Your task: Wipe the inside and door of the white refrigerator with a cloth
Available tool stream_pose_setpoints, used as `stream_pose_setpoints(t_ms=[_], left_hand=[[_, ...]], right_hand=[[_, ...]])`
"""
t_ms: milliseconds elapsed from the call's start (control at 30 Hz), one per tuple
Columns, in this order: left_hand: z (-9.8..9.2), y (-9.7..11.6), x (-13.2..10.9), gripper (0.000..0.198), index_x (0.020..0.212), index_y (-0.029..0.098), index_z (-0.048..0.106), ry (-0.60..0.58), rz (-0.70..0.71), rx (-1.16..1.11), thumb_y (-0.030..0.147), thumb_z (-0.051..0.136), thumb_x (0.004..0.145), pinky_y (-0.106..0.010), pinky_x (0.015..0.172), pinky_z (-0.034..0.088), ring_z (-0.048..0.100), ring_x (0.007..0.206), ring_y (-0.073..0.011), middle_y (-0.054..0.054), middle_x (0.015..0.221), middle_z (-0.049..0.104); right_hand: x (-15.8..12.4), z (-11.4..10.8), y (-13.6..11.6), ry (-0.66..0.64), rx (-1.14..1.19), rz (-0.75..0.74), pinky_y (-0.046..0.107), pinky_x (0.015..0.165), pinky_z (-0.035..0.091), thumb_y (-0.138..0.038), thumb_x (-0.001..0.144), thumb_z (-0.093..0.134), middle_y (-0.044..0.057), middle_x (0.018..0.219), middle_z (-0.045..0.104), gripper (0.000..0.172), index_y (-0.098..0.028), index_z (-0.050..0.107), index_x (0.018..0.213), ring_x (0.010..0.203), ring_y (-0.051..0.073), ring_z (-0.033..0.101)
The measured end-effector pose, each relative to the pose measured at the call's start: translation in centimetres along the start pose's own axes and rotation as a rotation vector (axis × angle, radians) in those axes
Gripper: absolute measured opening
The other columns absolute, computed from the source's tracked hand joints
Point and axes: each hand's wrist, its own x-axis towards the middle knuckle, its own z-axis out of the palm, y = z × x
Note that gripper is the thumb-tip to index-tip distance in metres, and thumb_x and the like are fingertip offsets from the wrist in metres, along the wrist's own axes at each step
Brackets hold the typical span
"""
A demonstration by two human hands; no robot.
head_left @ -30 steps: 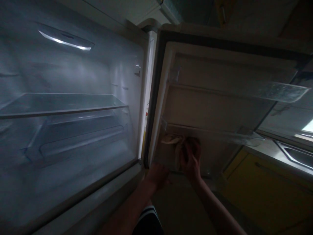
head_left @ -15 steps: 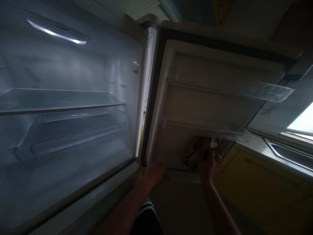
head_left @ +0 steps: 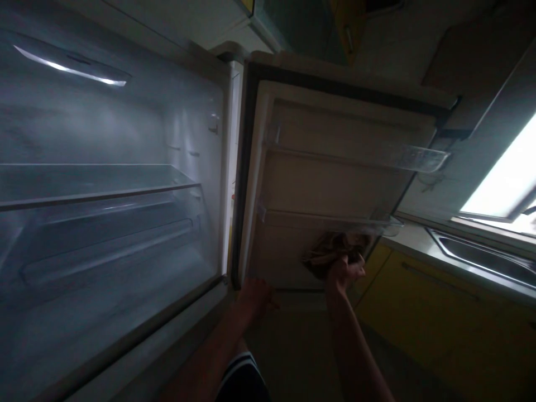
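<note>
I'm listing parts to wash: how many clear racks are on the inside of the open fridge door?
2: an upper rack and a lower rack, the latter just above the cloth at the right hand. Dimness may hide more.

A hand could pass above the flat, see-through refrigerator shelf (head_left: 94,181), or between the long, clear plastic upper bin (head_left: 397,158) and long, clear plastic lower bin (head_left: 352,224) on the beige-lined door (head_left: 314,184); the lower bin overhangs the bare right hand (head_left: 345,272).

Head-worn view, forward and down, near the fridge door (head_left: 326,187).
</note>
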Motion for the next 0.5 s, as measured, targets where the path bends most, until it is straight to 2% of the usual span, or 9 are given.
stream_pose_setpoints(t_ms=[67, 133, 200, 267, 333, 400, 467, 500], left_hand=[[0.1, 0.1, 0.3, 0.039, 0.102, 0.019, 0.086, -0.003, 0.004, 0.002, 0.055, 0.073, 0.096, -0.050, 0.093, 0.062, 0.078, 0.111, -0.0400, -0.021, 0.109, 0.082], [0.2, 0.2, 0.6, 0.035, 0.105, 0.020, 0.086, 0.004, 0.005, 0.004, 0.052, 0.073, 0.096, -0.050, 0.093, 0.062, 0.078, 0.112, -0.0398, -0.020, 0.109, 0.083], [0.2, 0.3, 0.9, 0.034, 0.105, 0.021, 0.086, 0.016, 0.002, 0.005, 0.051, 0.075, 0.095, -0.050, 0.092, 0.062, 0.078, 0.111, -0.0400, -0.019, 0.107, 0.083], [0.2, 0.4, 1.0, 0.033, 0.104, 0.021, 0.086, 0.033, 0.001, 0.001, 0.051, 0.076, 0.095, -0.049, 0.093, 0.062, 0.079, 0.111, -0.0397, -0.019, 0.106, 0.083], [0.3, 0.4, 1.0, 0.031, 0.100, 0.021, 0.086, 0.046, 0.007, -0.011, 0.049, 0.077, 0.094, -0.047, 0.092, 0.061, 0.079, 0.109, -0.0385, -0.018, 0.104, 0.084], [0.5, 0.2, 0.9, 0.029, 0.098, 0.022, 0.086, 0.063, 0.022, -0.032, 0.049, 0.076, 0.095, -0.045, 0.093, 0.061, 0.080, 0.106, -0.0358, -0.015, 0.102, 0.084], [0.7, 0.0, 0.7, 0.029, 0.098, 0.023, 0.085, 0.085, 0.030, -0.050, 0.050, 0.074, 0.096, -0.044, 0.094, 0.059, 0.080, 0.105, -0.0334, -0.012, 0.101, 0.084], [0.9, -0.1, 0.6, 0.029, 0.099, 0.023, 0.084, 0.095, 0.031, -0.056, 0.049, 0.073, 0.097, -0.044, 0.095, 0.059, 0.079, 0.105, -0.0327, -0.012, 0.101, 0.084]], right_hand=[[-1.0, 2.1, -1.4, 0.024, -0.007, 0.045, 0.070, 0.117, 0.041, -0.047, 0.105, 0.042, 0.028, 0.145, 0.046, 0.068, -0.010, 0.034, 0.162, 0.145, 0.044, 0.041], [-2.6, 4.0, -3.5, -0.025, -0.020, 0.018, 0.074, 0.119, 0.036, -0.054, 0.100, 0.058, 0.029, 0.151, 0.044, 0.075, -0.012, 0.041, 0.159, 0.149, 0.046, 0.034], [-3.8, 5.1, -5.6, -0.180, -0.075, -0.153, 0.073, 0.122, 0.033, -0.051, 0.096, 0.068, 0.027, 0.157, 0.041, 0.070, -0.016, 0.051, 0.155, 0.152, 0.046, 0.030], [-3.9, 5.1, -7.0, -0.360, -0.172, -0.400, 0.068, 0.124, 0.032, -0.041, 0.097, 0.070, 0.022, 0.163, 0.035, 0.060, -0.022, 0.058, 0.153, 0.153, 0.045, 0.030], [-3.1, 4.7, -7.9, -0.436, -0.242, -0.543, 0.067, 0.124, 0.033, -0.033, 0.100, 0.065, 0.018, 0.165, 0.032, 0.055, -0.031, 0.058, 0.155, 0.150, 0.044, 0.034], [-2.2, 4.7, -8.7, -0.367, -0.238, -0.488, 0.071, 0.119, 0.035, -0.032, 0.101, 0.062, 0.019, 0.162, 0.034, 0.059, -0.034, 0.054, 0.160, 0.144, 0.045, 0.040], [-2.2, 5.4, -9.7, -0.259, -0.200, -0.347, 0.075, 0.115, 0.036, -0.033, 0.098, 0.065, 0.024, 0.158, 0.035, 0.069, -0.028, 0.047, 0.164, 0.142, 0.049, 0.039], [-2.6, 6.0, -10.4, -0.245, -0.193, -0.302, 0.075, 0.115, 0.035, -0.034, 0.095, 0.067, 0.026, 0.159, 0.033, 0.074, -0.025, 0.045, 0.165, 0.143, 0.051, 0.036]])
